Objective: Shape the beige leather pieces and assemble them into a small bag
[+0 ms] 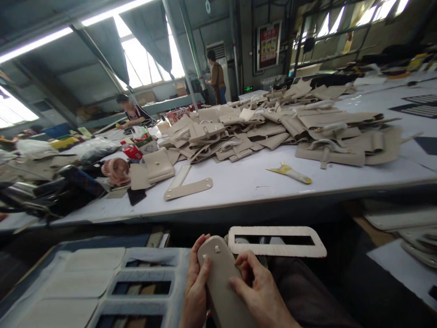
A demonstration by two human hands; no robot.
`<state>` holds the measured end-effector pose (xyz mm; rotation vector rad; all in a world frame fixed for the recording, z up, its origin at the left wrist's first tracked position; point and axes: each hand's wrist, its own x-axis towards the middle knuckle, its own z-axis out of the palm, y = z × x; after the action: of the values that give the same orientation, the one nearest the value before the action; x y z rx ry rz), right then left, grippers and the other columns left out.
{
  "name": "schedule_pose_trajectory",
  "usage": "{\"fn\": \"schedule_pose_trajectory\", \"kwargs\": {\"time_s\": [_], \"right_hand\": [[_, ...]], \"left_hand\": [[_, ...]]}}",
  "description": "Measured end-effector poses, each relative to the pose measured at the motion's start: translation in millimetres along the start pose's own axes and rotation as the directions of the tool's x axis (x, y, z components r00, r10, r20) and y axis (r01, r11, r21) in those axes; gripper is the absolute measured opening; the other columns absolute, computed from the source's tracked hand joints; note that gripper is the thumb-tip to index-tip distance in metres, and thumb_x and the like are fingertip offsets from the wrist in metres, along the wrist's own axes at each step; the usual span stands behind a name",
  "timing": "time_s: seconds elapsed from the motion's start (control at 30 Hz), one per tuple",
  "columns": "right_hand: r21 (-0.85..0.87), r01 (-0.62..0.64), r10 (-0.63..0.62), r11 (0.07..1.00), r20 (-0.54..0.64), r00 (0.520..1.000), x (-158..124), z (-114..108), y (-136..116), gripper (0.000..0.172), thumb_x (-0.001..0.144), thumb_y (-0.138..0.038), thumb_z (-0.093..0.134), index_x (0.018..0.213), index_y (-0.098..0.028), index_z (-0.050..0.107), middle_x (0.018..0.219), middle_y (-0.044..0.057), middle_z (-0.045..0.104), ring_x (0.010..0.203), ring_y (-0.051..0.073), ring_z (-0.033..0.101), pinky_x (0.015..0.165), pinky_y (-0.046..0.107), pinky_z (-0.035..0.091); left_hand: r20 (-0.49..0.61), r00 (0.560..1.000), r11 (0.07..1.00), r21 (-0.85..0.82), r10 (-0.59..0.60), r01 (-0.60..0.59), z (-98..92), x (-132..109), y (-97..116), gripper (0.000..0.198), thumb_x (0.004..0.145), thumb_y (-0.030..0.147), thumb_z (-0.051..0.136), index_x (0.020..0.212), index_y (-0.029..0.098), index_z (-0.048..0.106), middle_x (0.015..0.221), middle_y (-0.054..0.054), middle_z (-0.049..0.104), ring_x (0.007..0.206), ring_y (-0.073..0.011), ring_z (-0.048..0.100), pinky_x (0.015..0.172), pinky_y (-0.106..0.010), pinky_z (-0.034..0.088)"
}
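My left hand (196, 282) grips the left edge of a long beige leather strap piece (221, 278) with a rounded top end and small studs near that end. My right hand (256, 287) is closed on its right edge, thumb pressing on the face and fingers curled behind. The piece lies over my lap at the bottom centre. Just beyond it, a white oblong frame (276, 240) with a long slot lies below the table's front edge.
A white table (246, 182) carries a big heap of beige leather parts (273, 132), a loose strap (187, 188), a glue tube (290, 173) and a pink fan (115, 171). A slotted tray (112, 287) lies at lower left. Two people work far behind.
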<state>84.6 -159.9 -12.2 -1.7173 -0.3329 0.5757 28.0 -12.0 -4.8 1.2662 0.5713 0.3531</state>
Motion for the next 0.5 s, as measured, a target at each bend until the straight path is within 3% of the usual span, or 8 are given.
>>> {"fn": "schedule_pose_trajectory", "kwargs": {"time_s": [0.1, 0.3, 0.4, 0.5], "right_hand": [[-0.011, 0.057, -0.057, 0.998, 0.015, 0.998, -0.6, 0.8, 0.6, 0.025, 0.082, -0.025, 0.056, 0.107, -0.026, 0.059, 0.073, -0.005, 0.043, 0.070, 0.014, 0.047, 0.067, 0.025, 0.039], [-0.062, 0.040, -0.045, 0.997, -0.080, 0.996, -0.7, 1.3, -2.6, 0.033, 0.082, -0.031, 0.057, 0.114, -0.024, 0.058, 0.072, -0.005, 0.046, 0.069, 0.015, 0.051, 0.067, 0.027, 0.040], [-0.072, 0.035, -0.038, 0.997, -0.041, 0.998, 5.0, 0.5, -6.9, 0.032, 0.085, -0.033, 0.055, 0.115, -0.024, 0.056, 0.070, -0.005, 0.047, 0.067, 0.016, 0.051, 0.065, 0.026, 0.039], [-0.089, 0.077, -0.076, 0.993, 0.011, 0.997, 15.2, 1.3, -12.6, 0.023, 0.090, -0.036, 0.052, 0.109, -0.024, 0.055, 0.078, -0.002, 0.059, 0.072, 0.017, 0.057, 0.066, 0.026, 0.039]], "left_hand": [[0.005, 0.999, 0.996, 0.075, 0.037, -0.037, -3.9, 2.4, -3.0, 0.057, 0.090, 0.051, 0.060, 0.141, 0.032, 0.043, 0.148, -0.003, 0.048, 0.127, -0.0228, 0.054, 0.098, -0.023, 0.048], [0.013, 0.997, 0.976, 0.205, 0.076, -0.077, -6.3, 6.0, -4.9, 0.055, 0.092, 0.053, 0.056, 0.141, 0.030, 0.043, 0.144, -0.006, 0.052, 0.131, -0.0267, 0.050, 0.108, -0.032, 0.042], [-0.013, 0.996, 0.979, 0.187, 0.083, -0.080, 1.9, 3.7, -1.0, 0.054, 0.092, 0.052, 0.058, 0.139, 0.028, 0.045, 0.143, -0.007, 0.053, 0.129, -0.0267, 0.052, 0.109, -0.034, 0.041], [-0.063, 0.993, 0.986, 0.143, 0.099, -0.089, 13.9, -0.3, 5.0, 0.052, 0.091, 0.050, 0.059, 0.135, 0.026, 0.047, 0.137, -0.008, 0.058, 0.121, -0.0269, 0.059, 0.102, -0.034, 0.048]]}}
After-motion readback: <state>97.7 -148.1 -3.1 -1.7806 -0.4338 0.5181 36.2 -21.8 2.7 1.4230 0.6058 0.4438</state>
